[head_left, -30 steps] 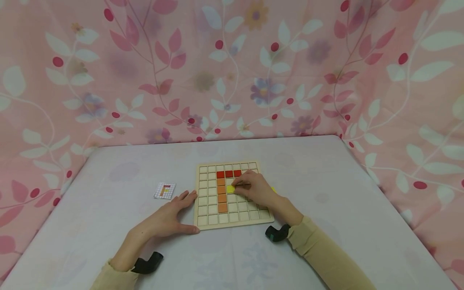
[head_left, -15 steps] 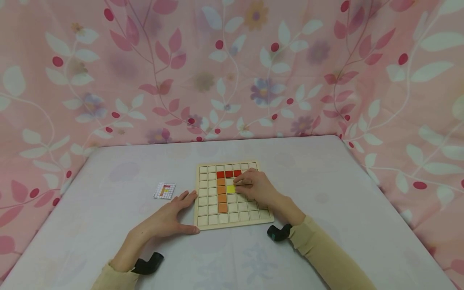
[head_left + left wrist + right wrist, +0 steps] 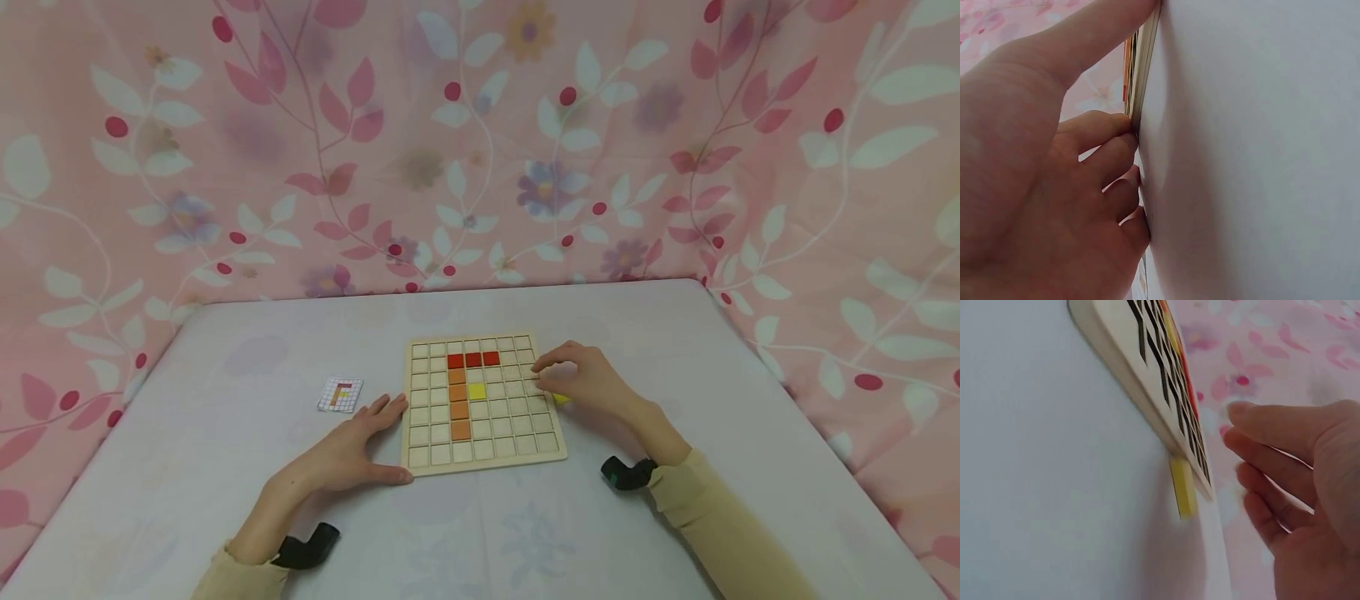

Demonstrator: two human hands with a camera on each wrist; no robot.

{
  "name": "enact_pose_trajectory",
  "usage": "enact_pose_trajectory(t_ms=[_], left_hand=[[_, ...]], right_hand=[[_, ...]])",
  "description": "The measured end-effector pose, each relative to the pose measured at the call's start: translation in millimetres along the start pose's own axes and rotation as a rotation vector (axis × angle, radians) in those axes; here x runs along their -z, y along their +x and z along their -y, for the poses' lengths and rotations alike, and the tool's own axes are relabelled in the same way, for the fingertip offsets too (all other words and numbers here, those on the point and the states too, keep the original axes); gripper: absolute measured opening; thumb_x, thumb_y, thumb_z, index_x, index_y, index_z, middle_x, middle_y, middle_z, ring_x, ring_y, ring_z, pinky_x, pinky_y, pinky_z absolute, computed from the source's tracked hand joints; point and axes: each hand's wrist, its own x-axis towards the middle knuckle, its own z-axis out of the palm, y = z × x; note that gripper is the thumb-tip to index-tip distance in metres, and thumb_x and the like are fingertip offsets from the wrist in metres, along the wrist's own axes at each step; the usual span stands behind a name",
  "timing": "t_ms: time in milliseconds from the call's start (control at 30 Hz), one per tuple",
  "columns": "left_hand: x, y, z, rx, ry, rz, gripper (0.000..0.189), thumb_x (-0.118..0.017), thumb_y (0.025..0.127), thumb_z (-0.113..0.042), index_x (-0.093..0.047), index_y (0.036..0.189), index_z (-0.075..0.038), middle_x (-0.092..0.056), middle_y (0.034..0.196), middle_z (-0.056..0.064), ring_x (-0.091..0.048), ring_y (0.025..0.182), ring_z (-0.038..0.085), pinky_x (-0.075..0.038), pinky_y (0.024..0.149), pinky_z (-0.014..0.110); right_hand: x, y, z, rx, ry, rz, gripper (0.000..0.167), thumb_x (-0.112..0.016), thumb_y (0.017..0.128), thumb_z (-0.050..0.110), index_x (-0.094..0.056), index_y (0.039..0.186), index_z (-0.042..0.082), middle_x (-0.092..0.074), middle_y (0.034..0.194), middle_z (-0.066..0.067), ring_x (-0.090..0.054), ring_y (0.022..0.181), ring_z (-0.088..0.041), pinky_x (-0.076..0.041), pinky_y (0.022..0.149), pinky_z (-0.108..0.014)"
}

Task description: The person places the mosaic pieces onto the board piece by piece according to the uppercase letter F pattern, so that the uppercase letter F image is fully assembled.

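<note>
A wooden grid board (image 3: pixel 517 423) lies on the table, with red tiles (image 3: pixel 473 360) in a row, orange tiles (image 3: pixel 459 409) in a column below, and one yellow tile (image 3: pixel 477 391) beside that column. My left hand (image 3: pixel 341 450) rests on the table with fingers spread, thumb and fingertips touching the board's left edge and near corner. Over the board's right edge hovers my right hand (image 3: pixel 600 383), fingers loosely bent and holding nothing. Beneath it, a loose yellow tile (image 3: pixel 1183 487) lies against the board's right side, partly hidden by the hand in the head view.
Left of the board lies a small pattern card (image 3: pixel 341 394) showing a coloured grid. A white cloth covers the table (image 3: pixel 465 542), and a pink floral curtain (image 3: pixel 480 150) hangs behind it. Each wrist carries a black camera mount (image 3: pixel 628 472).
My right hand has let go of the yellow tile in the grid and moved right to the board's edge, uncovering the right-hand cells. My left hand stays where it was.
</note>
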Motion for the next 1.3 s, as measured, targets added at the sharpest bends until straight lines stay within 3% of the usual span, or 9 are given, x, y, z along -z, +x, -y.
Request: enact_pose_trajectory(t_ms=[133,333,500,933,1300], left_hand=[[-0.1,-0.7,-1.1,0.008,0.001,0.000,0.108,-0.083,0.073,-0.057,-0.031,0.158,-0.017,-0.022,0.165,0.016,-0.017,0.147,0.054,-0.024,0.112,0.069],[-2.2,0.2,-0.1,0.022,-0.009,0.002,0.108,-0.084,0.072,-0.056,-0.031,0.158,-0.019,-0.021,0.165,0.016,-0.017,0.148,0.052,-0.024,0.113,0.069],[-1.9,0.0,-0.9,0.016,-0.013,0.001,0.108,-0.084,0.072,-0.057,-0.032,0.158,-0.018,-0.022,0.165,0.016,-0.018,0.148,0.052,-0.024,0.113,0.069],[-2.3,-1.2,0.3,0.025,-0.001,-0.002,0.108,-0.084,0.072,-0.057,-0.032,0.158,-0.018,-0.022,0.165,0.017,-0.019,0.147,0.053,-0.025,0.112,0.069],[-2.6,-0.4,0.5,0.024,0.000,0.001,0.108,-0.083,0.072,-0.058,-0.032,0.158,-0.019,-0.022,0.165,0.016,-0.018,0.148,0.052,-0.024,0.113,0.069]], right_hand=[[15,-7.0,-14,-0.032,-0.027,0.048,0.024,-0.081,0.083,0.020,-0.077,0.106,0.021,-0.070,0.111,0.007,-0.060,0.113,-0.020,-0.042,0.103,-0.050],[25,-9.1,-34,0.026,-0.040,0.117,0.031,-0.087,0.076,0.016,-0.077,0.105,0.021,-0.071,0.109,0.008,-0.062,0.112,-0.018,-0.045,0.102,-0.045],[28,-10.1,-39,0.072,-0.037,0.150,0.029,-0.086,0.078,0.014,-0.076,0.105,0.016,-0.073,0.106,0.005,-0.063,0.107,-0.018,-0.044,0.102,-0.045],[26,-10.2,-42,0.019,-0.002,0.126,0.025,-0.087,0.078,0.018,-0.075,0.100,0.019,-0.072,0.102,0.007,-0.063,0.106,-0.016,-0.043,0.104,-0.046],[25,-10.2,-45,0.040,-0.029,0.106,0.025,-0.087,0.077,0.021,-0.076,0.098,0.022,-0.072,0.099,0.011,-0.064,0.103,-0.014,-0.044,0.102,-0.045]])
